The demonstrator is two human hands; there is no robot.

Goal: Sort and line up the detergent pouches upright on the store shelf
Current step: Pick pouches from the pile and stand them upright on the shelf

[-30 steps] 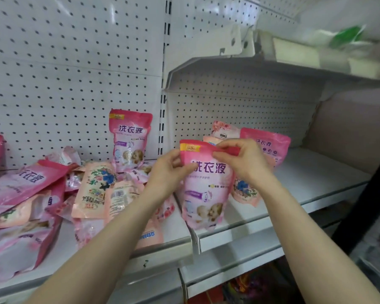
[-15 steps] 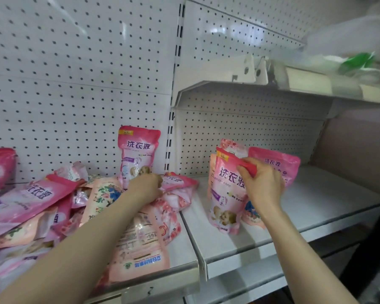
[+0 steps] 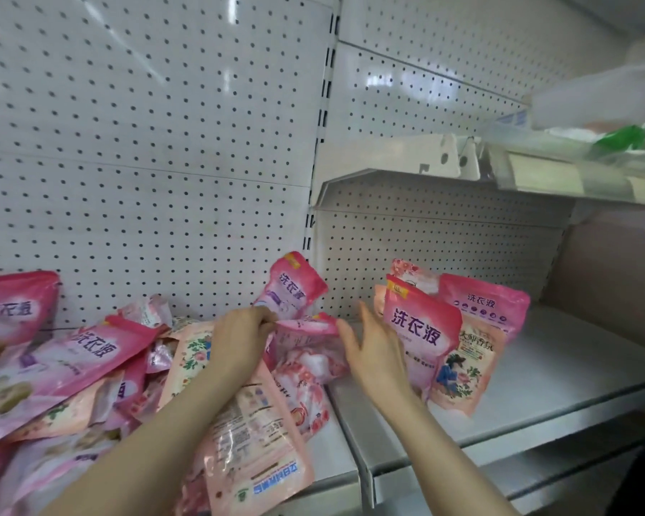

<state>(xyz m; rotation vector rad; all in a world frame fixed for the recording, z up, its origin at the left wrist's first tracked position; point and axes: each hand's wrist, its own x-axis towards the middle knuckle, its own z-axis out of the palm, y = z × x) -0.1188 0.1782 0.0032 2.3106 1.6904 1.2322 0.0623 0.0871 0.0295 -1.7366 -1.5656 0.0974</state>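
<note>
At pile [image 3: 90, 366], left hand [image 3: 239, 340] grips loose pouch [image 3: 310, 340] (right hand [image 3: 377, 355] released)

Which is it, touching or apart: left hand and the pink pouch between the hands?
Touching. Head view: the left hand pinches the top edge of the pink pouch, with no gap visible.

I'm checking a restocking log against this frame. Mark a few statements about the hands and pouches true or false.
1. The left hand grips a pink pouch by its top edge. True.
2. The right hand holds the front standing pouch. False: its fingers are straight and it grips nothing.
3. The left-hand pouches stand in a neat row. False: they lie in a jumbled pile on the left shelf.
4. Several pouches stand upright on the right shelf. True.
</note>
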